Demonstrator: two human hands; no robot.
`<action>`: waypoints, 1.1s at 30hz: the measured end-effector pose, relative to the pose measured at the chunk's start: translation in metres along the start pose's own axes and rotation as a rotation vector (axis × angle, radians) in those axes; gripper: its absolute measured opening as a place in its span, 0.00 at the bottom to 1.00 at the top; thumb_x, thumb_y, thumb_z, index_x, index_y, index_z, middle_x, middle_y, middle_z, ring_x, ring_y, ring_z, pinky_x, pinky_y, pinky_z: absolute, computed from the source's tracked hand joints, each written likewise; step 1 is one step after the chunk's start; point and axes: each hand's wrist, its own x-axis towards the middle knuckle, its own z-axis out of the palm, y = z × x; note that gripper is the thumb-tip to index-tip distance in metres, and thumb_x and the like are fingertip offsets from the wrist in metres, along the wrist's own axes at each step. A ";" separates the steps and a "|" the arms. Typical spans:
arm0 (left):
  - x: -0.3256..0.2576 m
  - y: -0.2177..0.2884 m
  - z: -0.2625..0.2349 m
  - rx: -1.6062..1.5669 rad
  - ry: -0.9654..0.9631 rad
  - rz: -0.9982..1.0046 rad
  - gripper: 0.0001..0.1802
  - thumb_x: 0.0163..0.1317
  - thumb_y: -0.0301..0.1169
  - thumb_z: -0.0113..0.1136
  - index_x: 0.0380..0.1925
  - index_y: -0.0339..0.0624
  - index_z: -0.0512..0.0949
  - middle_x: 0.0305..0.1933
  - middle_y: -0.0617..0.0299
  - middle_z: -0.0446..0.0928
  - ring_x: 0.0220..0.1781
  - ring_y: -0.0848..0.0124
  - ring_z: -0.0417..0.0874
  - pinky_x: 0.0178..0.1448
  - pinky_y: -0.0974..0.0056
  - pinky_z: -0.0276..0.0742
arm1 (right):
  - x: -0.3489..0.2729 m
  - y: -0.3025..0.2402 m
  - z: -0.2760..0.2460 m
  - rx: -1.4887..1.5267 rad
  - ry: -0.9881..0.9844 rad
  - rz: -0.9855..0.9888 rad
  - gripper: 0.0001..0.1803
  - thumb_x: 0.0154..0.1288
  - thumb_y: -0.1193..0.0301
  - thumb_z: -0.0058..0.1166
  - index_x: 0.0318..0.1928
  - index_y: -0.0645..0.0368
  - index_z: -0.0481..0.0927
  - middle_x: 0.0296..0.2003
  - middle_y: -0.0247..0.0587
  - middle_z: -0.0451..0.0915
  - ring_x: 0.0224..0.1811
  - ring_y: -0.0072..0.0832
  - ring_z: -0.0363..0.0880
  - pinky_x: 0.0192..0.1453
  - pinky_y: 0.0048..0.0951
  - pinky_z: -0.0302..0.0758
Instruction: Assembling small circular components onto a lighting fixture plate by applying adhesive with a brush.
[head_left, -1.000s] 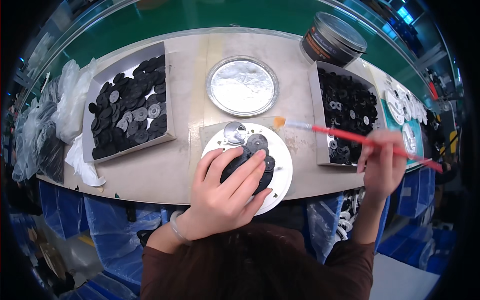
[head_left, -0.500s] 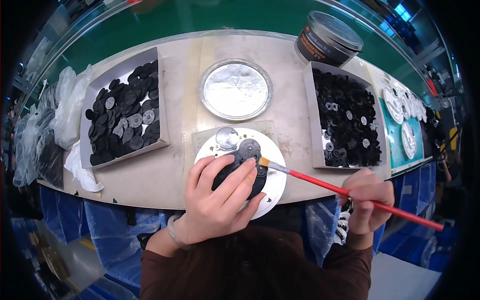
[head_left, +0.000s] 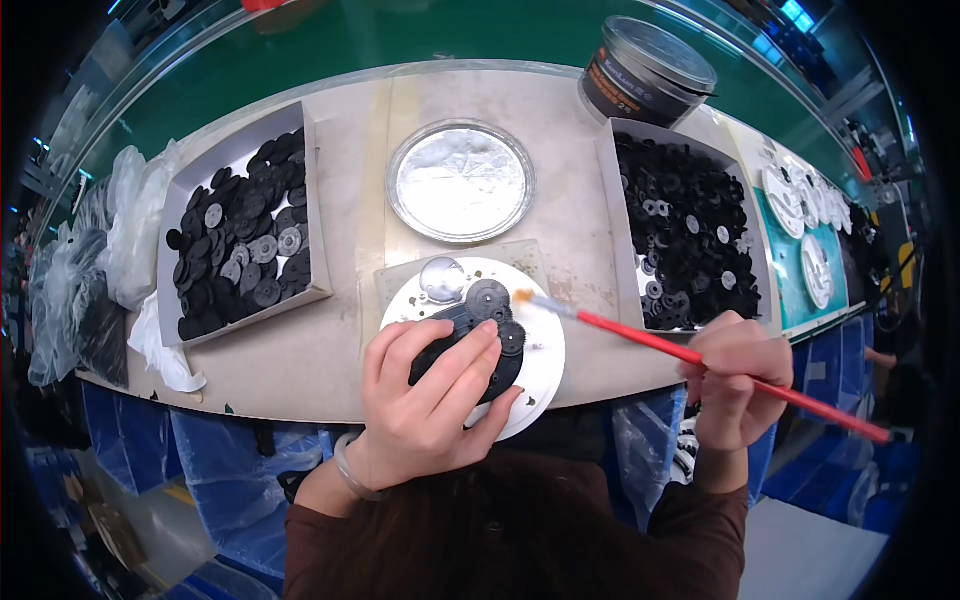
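Observation:
My left hand (head_left: 425,390) lies over a black gear assembly (head_left: 505,374), fingers across its top and thumb along its near edge, holding it on a round white base (head_left: 543,350). Part of the assembly is hidden under the fingers. Toward its far side sit a large black gear (head_left: 488,298) and a smaller toothed gear (head_left: 511,338). A shiny round metal piece (head_left: 441,279) is on the base's far left. Pinched in my right hand (head_left: 740,378) is a red-handled paintbrush (head_left: 640,341), its blurred bristles just right of the large gear, seemingly clear of it.
Beyond the base lies a round silver lid or dish (head_left: 461,183). A white box of black discs (head_left: 318,235) stands left, another box of small black parts (head_left: 612,220) right. Behind that is a metal tin (head_left: 648,72). Plastic bags (head_left: 130,225) lie far left, white parts (head_left: 816,270) far right.
The brush tip has come off the gears and shifted slightly up. My right hand rose a little. My left hand still holds the assembly; the whole view shifted slightly.

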 end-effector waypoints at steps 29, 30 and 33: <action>0.001 -0.001 0.001 -0.018 0.006 -0.005 0.19 0.34 0.31 0.66 0.31 0.38 0.79 0.40 0.62 0.79 0.40 0.61 0.71 0.45 0.60 0.67 | 0.002 0.019 -0.007 0.318 0.082 0.339 0.09 0.68 0.71 0.38 0.34 0.64 0.66 0.21 0.43 0.71 0.15 0.17 0.63 0.15 0.12 0.58; 0.001 -0.001 0.001 -0.020 0.008 -0.005 0.19 0.34 0.31 0.66 0.31 0.38 0.79 0.40 0.62 0.79 0.40 0.61 0.71 0.45 0.60 0.67 | 0.002 0.020 -0.009 0.320 0.080 0.338 0.09 0.68 0.71 0.38 0.34 0.64 0.66 0.21 0.43 0.71 0.15 0.17 0.63 0.15 0.12 0.58; 0.000 -0.002 0.000 -0.031 0.010 -0.007 0.18 0.34 0.31 0.67 0.31 0.38 0.79 0.40 0.62 0.79 0.40 0.61 0.71 0.45 0.60 0.66 | 0.005 0.025 -0.016 0.419 0.126 0.249 0.08 0.68 0.72 0.37 0.34 0.64 0.66 0.24 0.43 0.70 0.21 0.19 0.68 0.20 0.13 0.64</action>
